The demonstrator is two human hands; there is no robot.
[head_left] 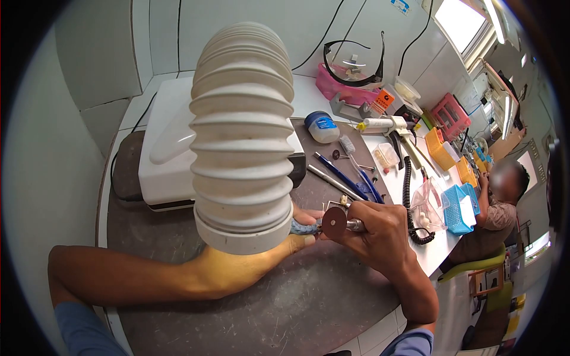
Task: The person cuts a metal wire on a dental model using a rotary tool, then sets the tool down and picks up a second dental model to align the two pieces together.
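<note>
My right hand (380,234) is wrapped round a metal rotary handpiece (356,225) fitted with a round reddish-brown cutting disc (334,222). Thumb and fingers of my left hand (270,258) pinch a small blue-grey mottled piece (303,228), whose exact kind does not show. In this view the disc overlaps the end of that piece. A wide white ribbed hose (242,136) covers part of my left hand. Just beyond my fingers lies a small wire-like metal item (335,204) beside a little tooth-coloured bit (344,200).
Pens (341,175), a toothbrush (356,157) and a blue-labelled jar (322,127) lie beyond my hands. A white machine (169,142) stands behind the hose. Safety glasses (356,77) rest on a pink bin (341,89). A coiled cord (407,196) runs at right, where another person (496,207) sits.
</note>
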